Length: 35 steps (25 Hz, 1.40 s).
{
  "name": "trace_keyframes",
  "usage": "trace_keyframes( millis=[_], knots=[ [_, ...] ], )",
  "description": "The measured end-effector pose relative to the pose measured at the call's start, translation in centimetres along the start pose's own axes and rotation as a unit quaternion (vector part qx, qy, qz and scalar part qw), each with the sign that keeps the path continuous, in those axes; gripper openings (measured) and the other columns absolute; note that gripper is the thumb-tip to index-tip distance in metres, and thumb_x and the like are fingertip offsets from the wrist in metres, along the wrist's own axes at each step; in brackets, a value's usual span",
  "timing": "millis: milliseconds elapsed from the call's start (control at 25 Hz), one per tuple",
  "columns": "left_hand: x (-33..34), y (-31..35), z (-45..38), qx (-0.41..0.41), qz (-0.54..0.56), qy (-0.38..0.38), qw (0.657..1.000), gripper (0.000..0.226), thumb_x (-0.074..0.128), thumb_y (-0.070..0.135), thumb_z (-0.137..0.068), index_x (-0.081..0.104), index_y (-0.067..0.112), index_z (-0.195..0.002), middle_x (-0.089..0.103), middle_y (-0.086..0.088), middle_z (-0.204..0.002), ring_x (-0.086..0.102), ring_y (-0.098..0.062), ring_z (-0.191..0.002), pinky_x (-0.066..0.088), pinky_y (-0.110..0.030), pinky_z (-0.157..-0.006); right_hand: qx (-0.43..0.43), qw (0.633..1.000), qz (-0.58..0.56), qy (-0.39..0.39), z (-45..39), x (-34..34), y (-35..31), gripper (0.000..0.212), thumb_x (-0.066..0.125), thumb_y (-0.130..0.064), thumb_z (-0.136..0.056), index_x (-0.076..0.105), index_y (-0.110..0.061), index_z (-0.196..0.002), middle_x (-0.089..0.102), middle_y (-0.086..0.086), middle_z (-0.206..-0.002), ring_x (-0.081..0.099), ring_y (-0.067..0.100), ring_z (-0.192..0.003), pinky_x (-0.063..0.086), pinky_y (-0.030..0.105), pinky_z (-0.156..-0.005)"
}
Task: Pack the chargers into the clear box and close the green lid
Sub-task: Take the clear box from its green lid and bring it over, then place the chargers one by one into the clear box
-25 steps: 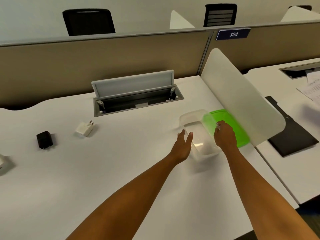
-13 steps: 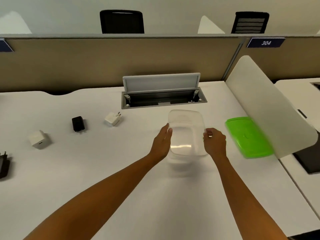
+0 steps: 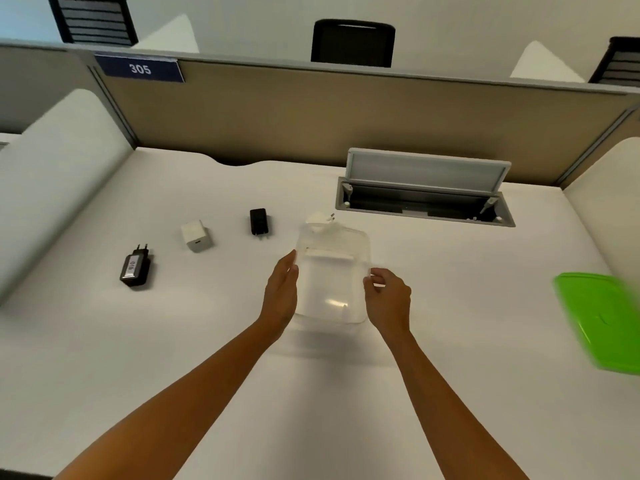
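**Operator:** State the position of the clear box [image 3: 332,275].

**Inspector:** It is at the centre of the white desk [image 3: 207,358], between the two hands. It is lidless, and nothing shows inside it. Motion blur softens its outline, so it cannot be told whether its base rests on the desk or is raised just above it.

**Operator:** Condition of the hands?

**Inspector:** The left hand [image 3: 281,292] is flat, fingers extended, palm pressed against the box's left wall. The right hand [image 3: 388,296] is curled, thumb and fingertips pinching the right rim. The hands are apart, with the box gripped between them.

**Operator:** Location of the chargers?

**Inspector:** Four are visible, all outside the box, in a rough row to the left and behind.
1. Black charger with label [image 3: 135,266]: farthest left, lying flat, prongs pointing away.
2. White cube charger [image 3: 195,235]: to its right, port facing the viewer.
3. Small black charger [image 3: 259,221]: further right.
4. White pronged charger [image 3: 320,220]: just behind the box's far rim, partly seen through the plastic.

**Operator:** And the green lid [image 3: 602,323]?

**Inspector:** On the desk at the far right, well apart from the box, blurred and cut by the frame edge. Behind the box, the cable hatch [image 3: 424,194] stands open.
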<state>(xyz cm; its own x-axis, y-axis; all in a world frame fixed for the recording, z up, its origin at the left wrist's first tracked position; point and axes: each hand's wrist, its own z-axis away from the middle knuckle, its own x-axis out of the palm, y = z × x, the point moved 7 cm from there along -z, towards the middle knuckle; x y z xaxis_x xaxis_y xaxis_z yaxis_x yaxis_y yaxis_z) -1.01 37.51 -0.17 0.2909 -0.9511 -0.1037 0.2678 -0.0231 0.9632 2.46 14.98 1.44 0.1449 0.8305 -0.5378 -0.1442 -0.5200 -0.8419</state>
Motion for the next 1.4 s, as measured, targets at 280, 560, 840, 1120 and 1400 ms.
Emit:
trace_keyframes(
  millis=[280,560,840,1120,1400],
  knots=[
    [-6.1,-1.9,-0.8,-0.006,0.007,0.046,0.999,0.040,0.039,0.027,-0.107,0.047,0.026,-0.147,0.054,0.009,-0.144,0.050,-0.013,-0.133,0.039,-0.042,-0.116,0.007,0.999,-0.019,-0.045,2.0,5.2,-2.1,0.030,0.063,-0.017,-0.092,0.065,-0.006,-0.120,0.072,0.010,-0.110,0.071,0.022,-0.087,0.050,0.020,-0.074],
    [-7.7,-3.9,-1.0,-0.012,0.011,0.046,0.999,0.041,0.036,0.023,-0.108,0.046,0.025,-0.148,0.052,0.009,-0.146,0.049,-0.014,-0.135,0.038,-0.043,-0.117,0.004,0.999,-0.007,-0.054,2.8,6.9,-2.0,0.028,0.064,-0.017,-0.091,0.066,-0.008,-0.117,0.073,0.008,-0.103,0.066,0.012,-0.075,0.047,0.013,-0.069],
    [-8.6,-5.0,-1.3,0.001,-0.009,0.040,0.999,0.042,0.035,0.026,-0.109,0.044,0.022,-0.150,0.049,0.007,-0.151,0.045,-0.014,-0.139,0.035,-0.040,-0.119,0.017,0.998,-0.018,-0.057,1.9,6.6,-1.7,0.034,0.068,-0.036,-0.088,0.066,-0.013,-0.112,0.071,0.000,-0.097,0.069,0.015,-0.081,0.049,0.014,-0.067],
    [-13.9,-9.1,-1.6,0.054,-0.229,0.075,0.969,0.048,0.036,0.034,-0.107,0.040,0.019,-0.152,0.039,0.004,-0.158,0.031,-0.014,-0.149,0.019,-0.029,-0.123,0.070,0.997,0.016,-0.023,-6.9,5.9,-2.4,0.038,0.063,-0.039,-0.090,0.059,-0.014,-0.119,0.068,0.008,-0.118,0.064,0.018,-0.092,0.049,0.028,-0.080],
    [-14.0,-10.7,-1.5,0.134,-0.470,0.045,0.871,0.056,0.030,0.040,-0.104,0.033,0.019,-0.156,0.029,0.003,-0.164,0.017,-0.010,-0.154,0.008,-0.032,-0.126,-0.135,0.939,0.250,-0.196,-15.0,13.8,-7.3,0.062,0.080,-0.020,-0.077,0.050,-0.011,-0.131,0.056,0.012,-0.131,0.054,0.030,-0.120,0.046,0.034,-0.090]
  ],
)
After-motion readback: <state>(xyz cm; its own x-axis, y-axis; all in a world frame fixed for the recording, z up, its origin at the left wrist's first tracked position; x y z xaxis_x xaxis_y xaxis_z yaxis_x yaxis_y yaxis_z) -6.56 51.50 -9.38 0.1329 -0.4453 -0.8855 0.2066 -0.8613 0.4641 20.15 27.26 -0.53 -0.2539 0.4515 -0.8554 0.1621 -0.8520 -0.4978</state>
